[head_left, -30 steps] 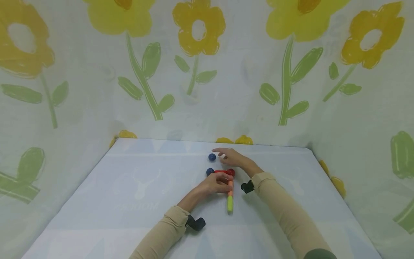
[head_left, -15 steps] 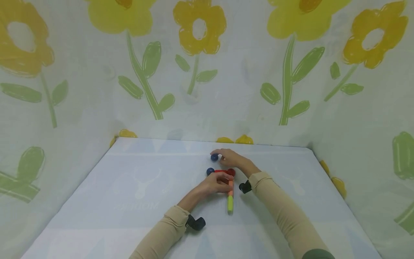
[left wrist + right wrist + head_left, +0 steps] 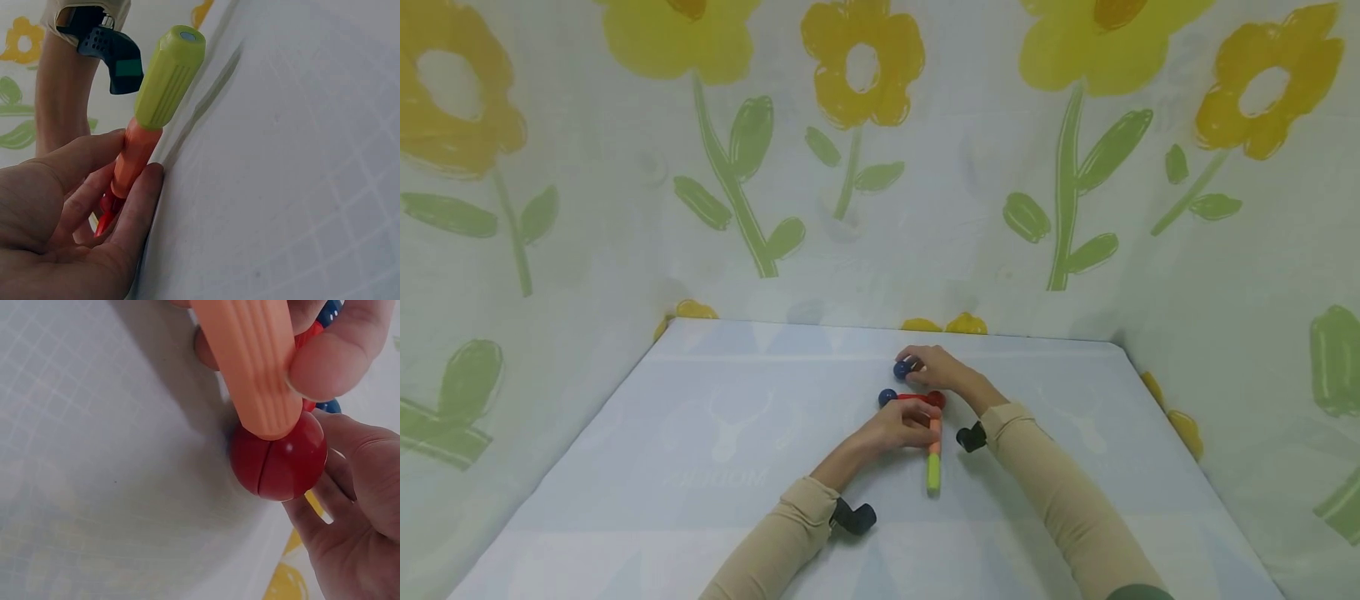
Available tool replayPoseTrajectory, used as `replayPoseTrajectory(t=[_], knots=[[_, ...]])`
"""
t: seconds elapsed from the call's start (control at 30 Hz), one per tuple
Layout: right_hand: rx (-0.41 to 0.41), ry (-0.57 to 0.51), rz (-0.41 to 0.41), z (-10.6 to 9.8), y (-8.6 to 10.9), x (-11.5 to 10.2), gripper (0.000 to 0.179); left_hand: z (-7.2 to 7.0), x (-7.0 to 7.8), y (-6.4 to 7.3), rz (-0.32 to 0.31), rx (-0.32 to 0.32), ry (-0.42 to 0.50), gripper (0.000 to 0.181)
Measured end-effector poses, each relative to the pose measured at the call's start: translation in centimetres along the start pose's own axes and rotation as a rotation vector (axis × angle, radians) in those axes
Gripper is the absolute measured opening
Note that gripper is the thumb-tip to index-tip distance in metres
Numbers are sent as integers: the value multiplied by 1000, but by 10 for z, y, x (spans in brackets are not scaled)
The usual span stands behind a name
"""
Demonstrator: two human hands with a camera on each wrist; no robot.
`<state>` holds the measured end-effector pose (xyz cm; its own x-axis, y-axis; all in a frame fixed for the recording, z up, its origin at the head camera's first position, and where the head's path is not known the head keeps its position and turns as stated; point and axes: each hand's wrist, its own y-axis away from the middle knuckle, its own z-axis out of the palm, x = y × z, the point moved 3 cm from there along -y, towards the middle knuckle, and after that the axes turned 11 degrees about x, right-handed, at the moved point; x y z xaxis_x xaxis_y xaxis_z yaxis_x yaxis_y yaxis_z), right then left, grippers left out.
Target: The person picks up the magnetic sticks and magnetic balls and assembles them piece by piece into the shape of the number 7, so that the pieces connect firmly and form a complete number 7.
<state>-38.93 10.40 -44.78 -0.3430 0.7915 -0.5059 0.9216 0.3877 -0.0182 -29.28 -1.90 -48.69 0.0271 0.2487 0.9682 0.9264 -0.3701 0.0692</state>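
My left hand [image 3: 889,426] pinches the orange part [image 3: 136,153] of a ridged stick, whose yellow-green end [image 3: 170,78] points toward me and has a grey disc in its tip. The stick's far end meets a glossy red ball [image 3: 279,456]. From that ball a red stick [image 3: 912,397] runs left to a blue ball [image 3: 887,397], partly behind my left fingers. Just beyond them, my right hand [image 3: 940,369] holds a second blue ball [image 3: 901,370] between curled fingers and thumb. In the right wrist view, that hand mostly hides the blue pieces.
A white table [image 3: 700,467] with faint printed shapes lies beneath both hands. A flower-patterned curtain [image 3: 925,208] rises behind the table and along its sides. Black wrist cameras [image 3: 854,517] stick out from both cuffs, the right one close to the orange stick.
My right fingers have come down around the far blue ball and curled on it. The ball has shifted slightly right and toward me. My left hand stays in place on the stick.
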Motion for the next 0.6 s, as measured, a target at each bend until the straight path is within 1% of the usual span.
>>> replayPoseTrajectory(t=[0.2, 0.33, 0.47, 0.6], knots=[[10, 1, 56, 0, 3, 3, 37, 2, 0, 0, 4, -4, 2, 33], [17, -6, 75, -1, 4, 3, 39, 2, 0, 1, 1, -2, -1, 33], [4, 8, 60, -1, 1, 1, 44, 1, 1, 1, -4, 1, -5, 33], [-5, 46, 28, -1, -2, -1, 42, 1, 1, 1, -5, 4, -5, 32]])
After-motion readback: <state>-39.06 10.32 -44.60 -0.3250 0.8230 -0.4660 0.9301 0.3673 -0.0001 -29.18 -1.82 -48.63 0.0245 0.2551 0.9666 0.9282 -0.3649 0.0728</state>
